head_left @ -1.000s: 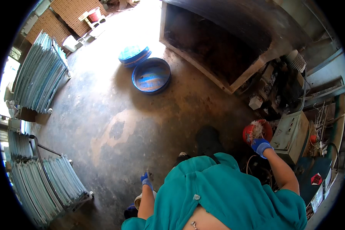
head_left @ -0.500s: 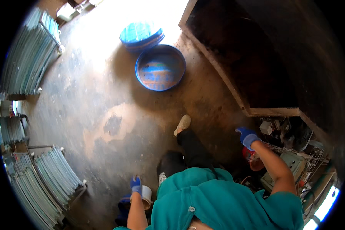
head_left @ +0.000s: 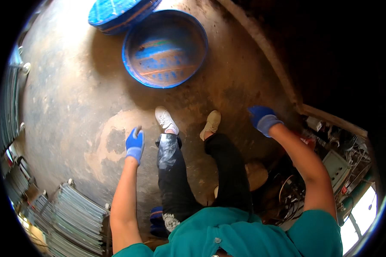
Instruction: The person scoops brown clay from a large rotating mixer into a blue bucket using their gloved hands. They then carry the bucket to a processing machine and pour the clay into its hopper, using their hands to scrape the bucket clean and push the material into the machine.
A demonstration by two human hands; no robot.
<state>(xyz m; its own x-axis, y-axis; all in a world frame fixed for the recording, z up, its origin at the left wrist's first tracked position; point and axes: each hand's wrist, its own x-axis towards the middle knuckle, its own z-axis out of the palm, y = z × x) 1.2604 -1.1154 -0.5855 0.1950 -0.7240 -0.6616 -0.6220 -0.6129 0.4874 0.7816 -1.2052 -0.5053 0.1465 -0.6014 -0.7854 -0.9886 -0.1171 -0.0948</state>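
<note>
Both hands wear blue gloves with pale cuffs and hold nothing that I can see. My left hand [head_left: 135, 144] hangs left of my legs, its thumb and fingers loosely apart. My right hand [head_left: 262, 119] reaches forward on the right, fingers extended but slightly blurred. Ahead of my feet on the floor sits a wide, shallow round blue tub [head_left: 165, 49], its inside streaked with brown. Behind it, to the left, a second blue round tub or lid stack [head_left: 118, 15] touches or overlaps its rim. Neither hand touches them.
Upright stacks of thin greenish sheets on racks [head_left: 79, 214] line the left side. At right, a dark recess has a pale raised edge [head_left: 266, 45]. Wires, a greenish box [head_left: 335, 169] and clutter lie at lower right, near a round brown object [head_left: 257, 175].
I have stepped forward, so the blue tubs look larger and nearer. My left hand has swung forward, away from the white bucket seen beside it earlier. My right hand has also come forward.
</note>
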